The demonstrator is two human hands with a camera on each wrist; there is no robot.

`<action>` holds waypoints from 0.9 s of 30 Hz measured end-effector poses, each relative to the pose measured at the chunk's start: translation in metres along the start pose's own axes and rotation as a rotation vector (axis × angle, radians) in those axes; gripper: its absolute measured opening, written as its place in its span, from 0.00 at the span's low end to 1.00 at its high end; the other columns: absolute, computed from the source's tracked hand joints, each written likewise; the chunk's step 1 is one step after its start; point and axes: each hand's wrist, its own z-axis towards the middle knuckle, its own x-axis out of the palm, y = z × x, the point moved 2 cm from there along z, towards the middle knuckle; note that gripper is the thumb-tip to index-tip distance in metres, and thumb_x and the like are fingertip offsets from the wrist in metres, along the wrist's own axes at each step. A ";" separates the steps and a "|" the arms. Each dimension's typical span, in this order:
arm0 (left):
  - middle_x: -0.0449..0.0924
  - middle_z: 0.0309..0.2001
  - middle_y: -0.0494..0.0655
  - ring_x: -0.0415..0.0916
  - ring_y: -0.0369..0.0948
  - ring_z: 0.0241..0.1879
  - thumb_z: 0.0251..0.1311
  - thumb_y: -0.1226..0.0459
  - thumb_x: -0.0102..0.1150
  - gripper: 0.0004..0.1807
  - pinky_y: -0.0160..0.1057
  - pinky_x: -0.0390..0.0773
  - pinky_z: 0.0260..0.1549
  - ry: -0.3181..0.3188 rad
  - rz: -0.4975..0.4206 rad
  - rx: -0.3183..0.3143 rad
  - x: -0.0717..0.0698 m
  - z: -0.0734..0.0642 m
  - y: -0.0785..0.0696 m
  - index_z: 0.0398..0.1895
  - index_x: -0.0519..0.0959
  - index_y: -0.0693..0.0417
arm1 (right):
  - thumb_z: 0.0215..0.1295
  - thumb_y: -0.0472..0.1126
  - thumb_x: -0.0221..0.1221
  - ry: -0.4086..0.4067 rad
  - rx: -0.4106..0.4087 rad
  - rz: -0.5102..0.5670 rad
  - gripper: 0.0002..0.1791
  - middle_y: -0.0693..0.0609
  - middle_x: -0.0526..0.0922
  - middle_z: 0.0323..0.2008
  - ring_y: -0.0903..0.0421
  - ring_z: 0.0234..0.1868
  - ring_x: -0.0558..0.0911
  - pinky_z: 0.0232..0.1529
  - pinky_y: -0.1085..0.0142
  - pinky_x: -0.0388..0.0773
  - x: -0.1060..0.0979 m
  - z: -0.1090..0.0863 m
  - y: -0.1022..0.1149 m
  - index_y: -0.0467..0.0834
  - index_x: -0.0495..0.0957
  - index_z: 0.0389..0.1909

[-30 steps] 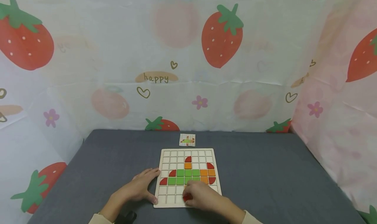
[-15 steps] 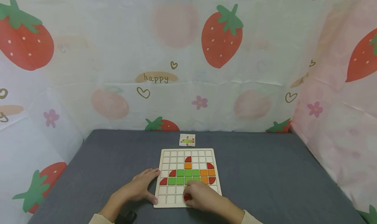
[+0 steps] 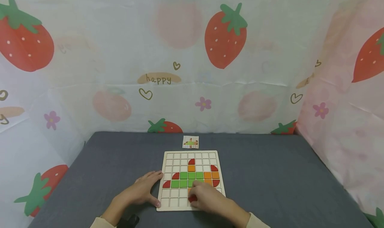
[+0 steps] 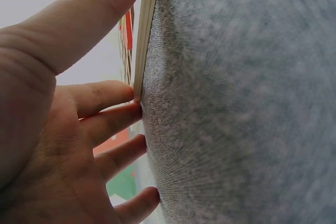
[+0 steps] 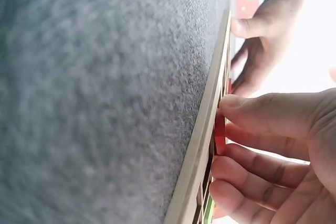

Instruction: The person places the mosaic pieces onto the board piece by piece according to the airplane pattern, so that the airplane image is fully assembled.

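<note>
A pale wooden grid board (image 3: 174, 202) lies on the dark grey table, with green, orange and red tiles in its cells. My right hand (image 3: 208, 197) is over the board's near part and pinches a red tile (image 3: 192, 198) with a curved edge. In the right wrist view, thumb and fingers meet around this red tile (image 5: 220, 134), low against the board; whether it sits in a cell I cannot tell. My left hand (image 3: 142, 189) rests at the board's left edge, thumb and fingertips touching it, fingers spread. The right hand hides several cells below the green tiles (image 3: 183, 179).
Behind the board lies a small pattern card (image 3: 190, 142) showing a coloured grid figure. A black object (image 3: 129, 221) is beside the left wrist. The grey tabletop (image 3: 270, 174) stretches to both sides, and a strawberry-printed cloth (image 3: 186, 104) hangs behind it.
The right hand and the red tile have shifted slightly to the right on the board. The left hand stays where it was.
</note>
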 end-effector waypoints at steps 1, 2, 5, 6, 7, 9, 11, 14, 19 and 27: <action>0.60 0.73 0.57 0.52 0.60 0.74 0.32 0.52 0.80 0.58 0.71 0.55 0.63 -0.002 0.000 0.002 0.000 0.000 0.000 0.71 0.63 0.61 | 0.53 0.39 0.69 -0.002 -0.004 0.001 0.05 0.59 0.74 0.28 0.68 0.28 0.69 0.31 0.78 0.70 0.000 0.000 0.000 0.46 0.86 0.32; 0.61 0.73 0.57 0.52 0.60 0.74 0.32 0.52 0.80 0.58 0.71 0.55 0.63 -0.003 0.000 0.004 0.000 0.000 0.000 0.71 0.64 0.61 | 0.53 0.39 0.69 -0.004 -0.007 0.000 0.05 0.59 0.74 0.28 0.68 0.28 0.69 0.32 0.78 0.70 0.000 0.000 -0.001 0.46 0.86 0.32; 0.60 0.73 0.56 0.52 0.60 0.74 0.32 0.52 0.80 0.58 0.71 0.54 0.63 -0.002 -0.003 0.003 0.000 0.001 0.000 0.71 0.64 0.60 | 0.53 0.39 0.70 -0.010 -0.011 -0.006 0.05 0.59 0.75 0.29 0.68 0.29 0.70 0.32 0.77 0.72 -0.001 -0.001 -0.002 0.46 0.87 0.32; 0.61 0.73 0.56 0.52 0.60 0.74 0.32 0.52 0.80 0.58 0.71 0.54 0.63 -0.002 -0.002 0.003 0.000 0.001 0.000 0.71 0.64 0.60 | 0.53 0.39 0.70 -0.012 -0.013 -0.008 0.05 0.58 0.76 0.29 0.68 0.29 0.71 0.33 0.77 0.72 -0.001 -0.001 -0.002 0.46 0.87 0.32; 0.61 0.73 0.56 0.52 0.60 0.73 0.31 0.52 0.80 0.58 0.71 0.55 0.63 -0.003 -0.002 0.003 0.000 0.001 0.000 0.71 0.64 0.60 | 0.53 0.39 0.70 -0.012 -0.015 -0.009 0.05 0.58 0.76 0.29 0.68 0.29 0.71 0.33 0.77 0.72 -0.001 -0.001 -0.001 0.46 0.87 0.32; 0.61 0.73 0.56 0.52 0.60 0.74 0.31 0.52 0.81 0.58 0.71 0.54 0.63 -0.004 -0.003 0.002 0.001 0.001 0.001 0.71 0.64 0.60 | 0.52 0.39 0.70 -0.014 -0.022 -0.012 0.05 0.59 0.75 0.28 0.68 0.29 0.70 0.32 0.78 0.71 -0.001 0.000 -0.001 0.46 0.87 0.31; 0.61 0.73 0.56 0.52 0.60 0.74 0.31 0.53 0.81 0.58 0.71 0.55 0.63 -0.005 -0.005 0.001 0.001 0.001 0.001 0.71 0.64 0.60 | 0.52 0.39 0.70 -0.014 -0.027 -0.012 0.05 0.59 0.75 0.28 0.68 0.29 0.69 0.32 0.78 0.70 -0.001 0.000 -0.001 0.46 0.86 0.31; 0.61 0.73 0.57 0.52 0.60 0.74 0.31 0.53 0.81 0.58 0.71 0.55 0.63 -0.004 -0.007 0.002 0.001 0.001 0.001 0.71 0.63 0.61 | 0.52 0.39 0.70 -0.016 -0.032 -0.013 0.05 0.59 0.74 0.27 0.68 0.28 0.69 0.31 0.78 0.69 -0.002 0.000 -0.001 0.46 0.86 0.30; 0.61 0.73 0.57 0.52 0.60 0.73 0.31 0.52 0.80 0.58 0.71 0.55 0.63 0.005 -0.002 0.000 0.000 0.001 0.000 0.71 0.63 0.61 | 0.52 0.39 0.71 -0.001 -0.020 0.010 0.06 0.58 0.75 0.27 0.69 0.27 0.69 0.31 0.78 0.70 -0.002 -0.001 0.000 0.45 0.87 0.32; 0.60 0.73 0.57 0.51 0.60 0.74 0.32 0.52 0.80 0.58 0.71 0.54 0.63 0.009 -0.005 0.004 -0.001 0.001 0.001 0.71 0.63 0.60 | 0.51 0.36 0.69 0.010 -0.028 0.010 0.04 0.59 0.74 0.26 0.68 0.27 0.67 0.29 0.78 0.67 0.000 0.002 0.003 0.45 0.86 0.29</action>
